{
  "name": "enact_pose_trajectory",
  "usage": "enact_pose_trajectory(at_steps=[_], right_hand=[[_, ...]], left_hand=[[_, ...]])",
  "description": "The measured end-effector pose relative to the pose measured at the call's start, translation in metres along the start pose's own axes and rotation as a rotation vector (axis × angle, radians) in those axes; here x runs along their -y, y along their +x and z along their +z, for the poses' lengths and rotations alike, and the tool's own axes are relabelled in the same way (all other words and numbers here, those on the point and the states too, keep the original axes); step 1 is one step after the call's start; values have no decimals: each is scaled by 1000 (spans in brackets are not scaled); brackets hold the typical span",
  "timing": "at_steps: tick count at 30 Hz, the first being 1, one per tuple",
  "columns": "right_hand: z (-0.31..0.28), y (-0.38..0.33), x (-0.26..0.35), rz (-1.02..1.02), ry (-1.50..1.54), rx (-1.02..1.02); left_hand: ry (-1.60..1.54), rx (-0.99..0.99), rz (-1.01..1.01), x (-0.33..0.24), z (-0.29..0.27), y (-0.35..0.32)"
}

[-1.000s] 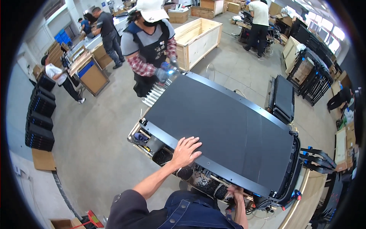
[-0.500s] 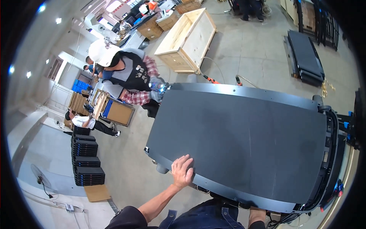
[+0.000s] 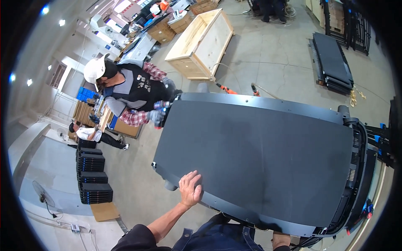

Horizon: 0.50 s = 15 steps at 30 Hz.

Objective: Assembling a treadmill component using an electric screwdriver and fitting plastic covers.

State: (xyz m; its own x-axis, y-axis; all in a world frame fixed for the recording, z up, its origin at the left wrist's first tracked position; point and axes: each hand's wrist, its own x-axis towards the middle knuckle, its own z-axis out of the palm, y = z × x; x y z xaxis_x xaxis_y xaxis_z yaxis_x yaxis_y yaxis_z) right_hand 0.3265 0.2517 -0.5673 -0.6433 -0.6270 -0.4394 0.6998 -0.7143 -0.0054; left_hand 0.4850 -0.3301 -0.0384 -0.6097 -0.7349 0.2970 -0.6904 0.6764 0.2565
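Note:
A treadmill deck (image 3: 247, 154) with a wide black belt and grey side rails spans the middle of the view. My left hand (image 3: 190, 189) lies flat on its near rail close to the left end, fingers spread, holding nothing. Of my right arm (image 3: 281, 239) only a part shows under the near rail, toward the right end. The deck's edge hides that hand's fingers. Across at the far left corner, a co-worker in gloves and a white cap holds a power screwdriver (image 3: 161, 105) by the deck's left end.
An open wooden crate (image 3: 211, 46) stands on the floor beyond the deck. Two orange-and-black tools (image 3: 226, 89) on hoses lie near the far rail. Black panels (image 3: 333, 60) are stacked at the far right. More stacks of dark parts (image 3: 95, 184) stand at the left.
The co-worker has leaned back, and the screwdriver has moved from the far corner down along the deck's left end. My left hand stays on the near rail. The whole view has shifted slightly.

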Motion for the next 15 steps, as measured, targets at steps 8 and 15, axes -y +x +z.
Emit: enact_pose_trajectory(at_steps=[8,15], right_hand=[[138,91,-70,-30,-32,-173],[290,98,-100,88,-195,-313]], left_hand=[[-19,-17,21,-2,7,-8],[-99,32,-6,2,-7,-7]])
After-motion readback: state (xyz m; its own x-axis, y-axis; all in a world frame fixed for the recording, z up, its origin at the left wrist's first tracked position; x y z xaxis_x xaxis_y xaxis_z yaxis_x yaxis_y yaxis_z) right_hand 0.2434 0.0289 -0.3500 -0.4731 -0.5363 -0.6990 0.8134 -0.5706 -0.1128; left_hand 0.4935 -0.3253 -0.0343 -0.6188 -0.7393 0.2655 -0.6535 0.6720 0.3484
